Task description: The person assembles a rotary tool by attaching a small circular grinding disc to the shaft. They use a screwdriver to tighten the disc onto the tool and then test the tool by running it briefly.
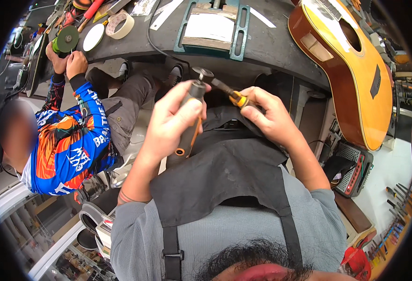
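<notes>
My left hand (173, 114) is wrapped round a grey rotary tool (196, 91) with orange trim, its nose pointing away from me. A small round metal disc (203, 71) is mounted at its tip. My right hand (273, 117) grips the yellow-and-black handle of a hand tool (223, 87) with a flat metal blade; whether it is a chisel or a screwdriver I cannot tell. Its blade end is close to the disc, and I cannot tell if they touch. Both tools are held in the air above my dark apron (229, 164).
Ahead, the dark workbench (156, 61) carries a green vise (210, 28) and a tape roll (120, 25). An acoustic guitar (351, 70) lies at the right edge. To my left sits a person (75, 136) holding a green disc tool (65, 40). A cable (156, 47) hangs over the bench edge.
</notes>
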`<state>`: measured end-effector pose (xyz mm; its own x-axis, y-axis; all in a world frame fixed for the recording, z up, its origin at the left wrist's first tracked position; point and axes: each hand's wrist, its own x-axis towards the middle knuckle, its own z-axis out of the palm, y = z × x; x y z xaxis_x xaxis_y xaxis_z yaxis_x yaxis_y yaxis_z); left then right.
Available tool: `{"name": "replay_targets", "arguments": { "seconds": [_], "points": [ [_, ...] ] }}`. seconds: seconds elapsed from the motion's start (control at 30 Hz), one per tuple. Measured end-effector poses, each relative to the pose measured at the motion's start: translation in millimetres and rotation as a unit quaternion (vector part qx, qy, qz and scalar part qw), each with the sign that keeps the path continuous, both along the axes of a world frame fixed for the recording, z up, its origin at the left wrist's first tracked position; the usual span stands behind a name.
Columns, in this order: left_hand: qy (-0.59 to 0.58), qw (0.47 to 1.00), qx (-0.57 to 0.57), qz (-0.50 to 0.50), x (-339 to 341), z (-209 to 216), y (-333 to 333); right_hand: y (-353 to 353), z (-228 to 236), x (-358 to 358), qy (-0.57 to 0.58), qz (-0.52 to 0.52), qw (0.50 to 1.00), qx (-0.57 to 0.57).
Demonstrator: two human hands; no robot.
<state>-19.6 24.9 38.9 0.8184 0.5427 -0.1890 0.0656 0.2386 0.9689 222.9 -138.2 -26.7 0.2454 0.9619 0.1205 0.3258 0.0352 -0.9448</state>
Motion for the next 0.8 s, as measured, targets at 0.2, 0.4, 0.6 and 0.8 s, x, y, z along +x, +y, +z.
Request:
{"name": "replay_targets", "arguments": {
  "seconds": [0.2, 0.4, 0.6, 0.8],
  "points": [
    [-0.062, 0.994, -0.066, 0.064, 6, -6, 21, 8, 37, 20, -0.13, -0.2, 0.971, 0.006],
    [-0.119, 0.986, -0.106, 0.048, 7, -26, 18, 47, 31, 54, -0.415, -0.291, 0.862, 0.015],
    [-0.076, 0.992, -0.067, 0.073, 8, -22, 23, 63, 21, 62, -0.526, -0.32, 0.781, 0.105],
    [-0.092, 0.99, -0.058, 0.089, 21, -30, 34, 33, 36, -54, 0.111, 0.11, 0.985, -0.076]
  ]
}}
